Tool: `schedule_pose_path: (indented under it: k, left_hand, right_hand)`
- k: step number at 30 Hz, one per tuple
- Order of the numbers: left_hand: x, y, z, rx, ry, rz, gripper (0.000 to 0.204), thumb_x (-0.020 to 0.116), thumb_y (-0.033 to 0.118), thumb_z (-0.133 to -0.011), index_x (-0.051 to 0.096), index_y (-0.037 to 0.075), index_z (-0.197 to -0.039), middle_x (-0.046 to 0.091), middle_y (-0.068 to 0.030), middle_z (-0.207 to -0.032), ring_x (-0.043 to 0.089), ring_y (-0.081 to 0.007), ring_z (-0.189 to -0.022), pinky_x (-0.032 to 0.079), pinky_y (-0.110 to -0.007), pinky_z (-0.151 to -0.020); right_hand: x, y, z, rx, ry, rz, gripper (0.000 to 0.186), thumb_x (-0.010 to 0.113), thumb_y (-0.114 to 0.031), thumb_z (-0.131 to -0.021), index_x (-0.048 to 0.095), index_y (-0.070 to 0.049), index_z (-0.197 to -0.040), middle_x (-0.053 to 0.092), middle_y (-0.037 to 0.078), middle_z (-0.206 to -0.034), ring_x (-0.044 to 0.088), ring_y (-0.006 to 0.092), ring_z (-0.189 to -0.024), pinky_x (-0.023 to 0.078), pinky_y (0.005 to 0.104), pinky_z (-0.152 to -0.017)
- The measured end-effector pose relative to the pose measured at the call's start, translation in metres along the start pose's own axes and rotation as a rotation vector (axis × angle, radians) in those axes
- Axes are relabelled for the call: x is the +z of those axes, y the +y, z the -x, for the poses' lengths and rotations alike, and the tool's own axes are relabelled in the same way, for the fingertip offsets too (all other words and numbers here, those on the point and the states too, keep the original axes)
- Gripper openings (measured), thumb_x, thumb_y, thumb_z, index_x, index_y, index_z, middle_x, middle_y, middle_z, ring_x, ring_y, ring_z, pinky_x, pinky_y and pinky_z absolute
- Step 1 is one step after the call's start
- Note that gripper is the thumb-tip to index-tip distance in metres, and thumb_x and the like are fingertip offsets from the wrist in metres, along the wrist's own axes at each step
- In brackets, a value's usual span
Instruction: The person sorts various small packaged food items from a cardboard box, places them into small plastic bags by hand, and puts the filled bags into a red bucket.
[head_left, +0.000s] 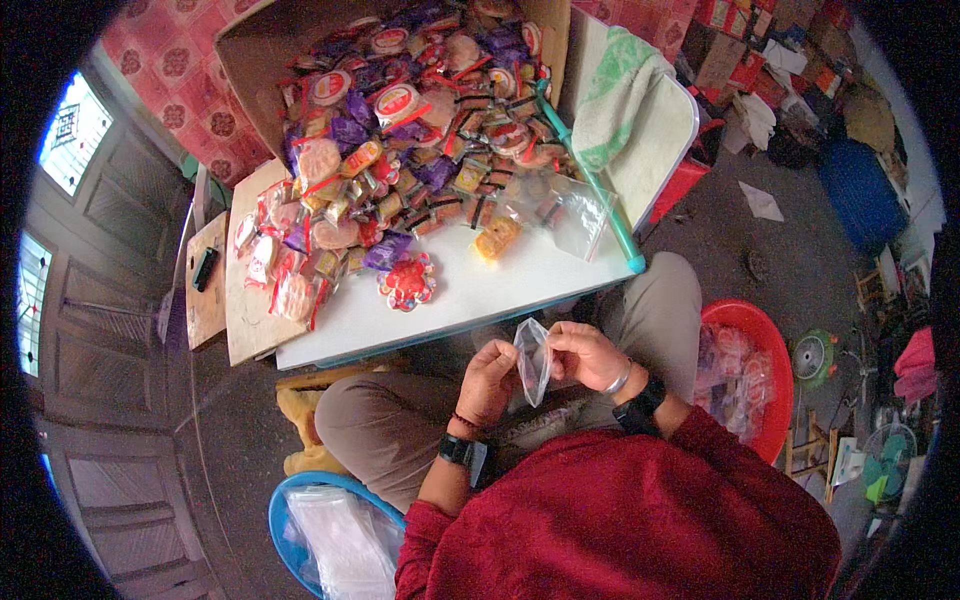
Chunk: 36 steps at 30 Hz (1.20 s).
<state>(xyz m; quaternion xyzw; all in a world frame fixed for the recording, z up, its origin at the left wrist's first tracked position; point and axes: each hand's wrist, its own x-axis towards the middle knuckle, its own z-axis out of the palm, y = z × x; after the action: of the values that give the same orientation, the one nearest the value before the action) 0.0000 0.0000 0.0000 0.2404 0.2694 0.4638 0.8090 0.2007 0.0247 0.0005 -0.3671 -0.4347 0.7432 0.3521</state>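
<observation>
Nearest the person, a blue basin [283, 520] of clear plastic bags sits at the left knee and a red basin [770, 345] of filled packets at the right, leaving bare floor only beyond each. Above the lap, both hands close on one small clear bag [533, 358]. The left hand [487, 382] pinches its left edge; the right hand [588, 355] pinches the upper right edge, fingers curled tight. The bag is transparent, creased and upright between the two hands, with no contents discernible. It hangs just short of the near edge of the white worktop [480, 295]. A strip of bare worktop runs along that edge. A red flower-shaped sweet [407, 281] lies there, then a loose clear bag [580, 215]. Farther back, a heap of wrapped snacks [410, 130] spills from a cardboard box [255, 60]
</observation>
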Motion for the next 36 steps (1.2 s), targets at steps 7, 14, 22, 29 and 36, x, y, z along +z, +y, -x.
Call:
schedule_pose_path:
  k: [7,14,22,29,36]
  left_hand:
    - [0.017,-0.009,0.003,0.141,0.021,-0.411,0.019,0.058,0.02,-0.088,0.046,0.007,-0.093,0.053,0.0002,-0.081,0.049,-0.0074,-0.072,0.043,-0.022,-0.064]
    - [0.008,-0.007,0.005,0.347,0.106,-0.935,0.024,0.061,0.017,-0.085,0.046,0.003,-0.096,0.054,-0.0037,-0.079,0.052,-0.0112,-0.071,0.046,-0.027,-0.063]
    - [0.027,0.006,0.013,0.273,0.167,-0.956,0.023,0.062,0.017,-0.085,0.049,0.003,-0.097,0.054,-0.0044,-0.085,0.051,-0.0114,-0.077,0.045,-0.026,-0.069]
    - [0.015,0.013,0.017,0.452,0.398,-1.161,0.007,0.056,0.009,-0.085,0.053,0.004,-0.089,0.059,-0.0123,-0.074,0.059,-0.0203,-0.066,0.047,-0.03,-0.059]
    - [0.019,0.065,0.03,0.391,0.446,-1.504,0.013,0.056,0.01,-0.082,0.06,0.008,-0.095,0.062,-0.0195,-0.079,0.062,-0.0342,-0.074,0.05,-0.036,-0.061]
  right_hand:
    - [0.022,-0.004,0.001,-0.012,-0.02,-0.05,0.013,0.054,-0.019,-0.088,0.055,-0.006,-0.085,0.057,0.001,-0.073,0.052,0.0081,-0.059,0.044,0.0219,-0.054]
    - [0.028,-0.022,0.003,0.144,0.106,0.049,0.014,0.055,-0.019,-0.087,0.055,-0.005,-0.085,0.057,0.001,-0.075,0.053,0.009,-0.061,0.045,0.0225,-0.056]
    - [0.037,-0.033,-0.003,0.13,0.004,0.168,0.018,0.057,-0.019,-0.085,0.06,-0.002,-0.084,0.058,0.001,-0.076,0.051,0.0093,-0.07,0.042,0.0239,-0.065]
    - [0.034,-0.043,-0.004,0.156,0.004,0.177,0.012,0.056,-0.015,-0.085,0.056,-0.004,-0.079,0.054,0.0,-0.068,0.049,0.0065,-0.056,0.04,0.0198,-0.051]
    - [0.025,-0.059,-0.027,-0.055,0.053,0.768,0.017,0.059,-0.018,-0.079,0.058,-0.003,-0.072,0.06,0.008,-0.066,0.057,0.0153,-0.061,0.046,0.0266,-0.057]
